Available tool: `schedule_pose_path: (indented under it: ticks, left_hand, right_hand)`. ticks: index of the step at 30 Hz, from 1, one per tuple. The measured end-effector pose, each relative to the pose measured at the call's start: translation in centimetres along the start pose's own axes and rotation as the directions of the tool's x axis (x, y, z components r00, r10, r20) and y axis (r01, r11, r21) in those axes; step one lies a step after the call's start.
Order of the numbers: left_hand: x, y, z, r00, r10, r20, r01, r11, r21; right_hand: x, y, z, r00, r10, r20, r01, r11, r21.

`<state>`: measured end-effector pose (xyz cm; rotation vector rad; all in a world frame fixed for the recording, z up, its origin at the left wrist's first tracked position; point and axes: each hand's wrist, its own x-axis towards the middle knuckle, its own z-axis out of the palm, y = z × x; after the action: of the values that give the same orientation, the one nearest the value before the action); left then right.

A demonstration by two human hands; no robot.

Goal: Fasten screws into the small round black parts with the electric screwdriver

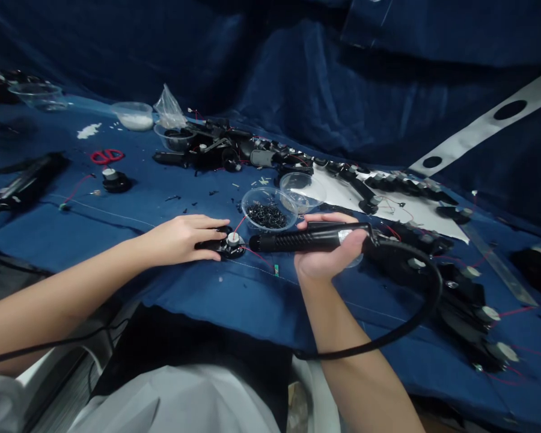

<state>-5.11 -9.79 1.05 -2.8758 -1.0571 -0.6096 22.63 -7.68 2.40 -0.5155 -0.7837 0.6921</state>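
Observation:
My left hand [187,239] has its fingers closed around a small black plastic housing, holding it on the blue cloth. A round white-topped motor [233,239] sits in the housing, and red wires run from it to a small green circuit board [276,270]. In my right hand [327,255] lies a black corded electric screwdriver [311,237], held level with its ribbed front end towards the motor. No bit can be made out at its tip. Just behind the screwdriver stands a clear bowl [268,210] of small black screws.
A second clear bowl [302,189] adjoins the screw bowl. Black parts with red wires line the back and right, some on a white sheet [415,210]. To the left are red-handled scissors [107,156], another black motor part [116,180] and a black corded tool [29,180].

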Motion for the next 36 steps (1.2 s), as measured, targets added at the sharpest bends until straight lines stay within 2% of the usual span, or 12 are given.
schedule_pose_path:
  ticks: [9, 15, 18, 22, 28, 32, 36]
  left_hand:
    - [0.3, -0.5, 0.2, 1.0, 0.011, 0.021, -0.009, 0.996, -0.094]
    - [0.8, -0.2, 0.2, 0.994, 0.044, 0.099, -0.046, 0.999, 0.021]
    - [1.0, 0.3, 0.0, 0.994, 0.037, 0.107, -0.04, 0.999, 0.026]
    - [0.6, 0.4, 0.0, 0.996, 0.056, 0.068, -0.052, 0.997, -0.051]
    - [-0.2, -1.1, 0.6, 0.997, 0.074, -0.025, -0.076, 0.991, -0.107]
    - [-0.5, -1.7, 0.2, 0.992, 0.087, -0.088, -0.1, 0.981, -0.163]
    - [-0.3, -1.6, -0.2, 0.993, 0.09, -0.071, -0.1, 0.982, -0.162]
  right_hand:
    - [0.1, -0.2, 0.1, 0.999, 0.049, -0.011, -0.05, 0.997, -0.053]
    - [0.1, -0.1, 0.1, 0.998, 0.053, -0.017, -0.054, 0.995, -0.079]
    - [0.1, -0.2, 0.1, 0.998, 0.067, -0.013, -0.068, 0.995, -0.075]
    - [0.2, -0.2, 0.1, 0.995, 0.097, -0.024, -0.098, 0.993, -0.07]
    - [0.2, -0.1, -0.1, 0.994, 0.112, -0.001, -0.111, 0.993, -0.041]
    - [0.0, -0.1, -0.1, 0.993, 0.112, 0.041, -0.109, 0.993, -0.052]
    - [-0.1, -0.1, -0.2, 0.992, 0.098, 0.077, -0.095, 0.995, -0.042]
